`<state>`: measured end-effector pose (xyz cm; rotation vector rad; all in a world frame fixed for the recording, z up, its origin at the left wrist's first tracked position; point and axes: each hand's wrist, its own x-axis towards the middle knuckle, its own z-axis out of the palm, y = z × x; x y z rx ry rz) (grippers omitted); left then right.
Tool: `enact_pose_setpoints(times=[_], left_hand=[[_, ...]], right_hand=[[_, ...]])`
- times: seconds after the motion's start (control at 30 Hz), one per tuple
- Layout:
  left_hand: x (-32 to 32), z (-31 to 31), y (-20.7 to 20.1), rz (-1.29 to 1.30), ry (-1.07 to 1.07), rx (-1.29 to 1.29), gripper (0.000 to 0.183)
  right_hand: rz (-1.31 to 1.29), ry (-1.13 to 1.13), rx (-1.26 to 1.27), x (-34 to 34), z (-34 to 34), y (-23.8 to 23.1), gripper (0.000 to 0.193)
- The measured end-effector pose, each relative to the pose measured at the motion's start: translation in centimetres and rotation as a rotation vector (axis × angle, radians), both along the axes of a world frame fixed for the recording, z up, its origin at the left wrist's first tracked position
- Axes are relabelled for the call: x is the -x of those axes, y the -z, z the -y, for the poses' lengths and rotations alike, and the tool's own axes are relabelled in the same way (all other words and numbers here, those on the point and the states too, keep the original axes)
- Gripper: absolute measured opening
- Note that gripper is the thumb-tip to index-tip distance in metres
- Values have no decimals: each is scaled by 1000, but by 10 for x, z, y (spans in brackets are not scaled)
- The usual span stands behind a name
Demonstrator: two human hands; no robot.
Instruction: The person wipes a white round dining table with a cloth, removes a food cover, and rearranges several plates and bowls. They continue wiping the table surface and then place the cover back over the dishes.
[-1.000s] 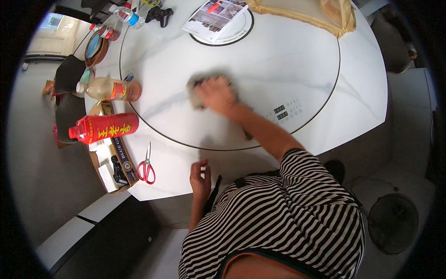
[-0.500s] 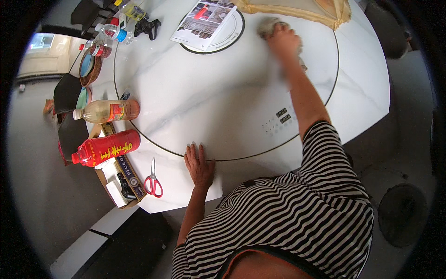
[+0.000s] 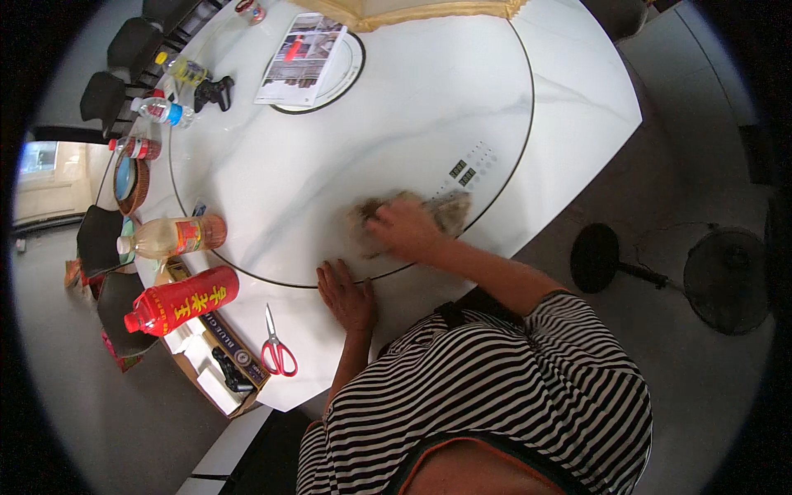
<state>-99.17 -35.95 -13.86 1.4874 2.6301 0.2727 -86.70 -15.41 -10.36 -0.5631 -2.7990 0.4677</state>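
My right hand [image 3: 404,228] presses flat on a brownish cloth [image 3: 450,210] near the front of the white tabletop [image 3: 346,140] — the left hand [image 3: 346,295] lies spread and empty just beside it. To the left I see red scissors [image 3: 276,351], a red bottle [image 3: 177,301] and an open box [image 3: 216,373] — all apart from the cloth.

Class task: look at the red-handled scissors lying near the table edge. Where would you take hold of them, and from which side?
Grip the scissors by the red handle loops, probably from above on the person's side. They lie flat and closed on the white table, loops nearest the table edge, blades pointing inward toward the centre. The open cardboard box crowds their left, so a straight-down reach at the loops looks clearest.
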Motion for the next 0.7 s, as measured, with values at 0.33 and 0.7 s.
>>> enact_pose_setpoints(times=[0.33, 0.7], left_hand=[[1, -1, -3, -21, 41, 67, 81], [3, -6, -8, 7, 59, -82, 68]], right_hand=[[315, 1056, -284, -183, -284, 13, 52], [218, 965, -250, -10, -415, 11, 53]])
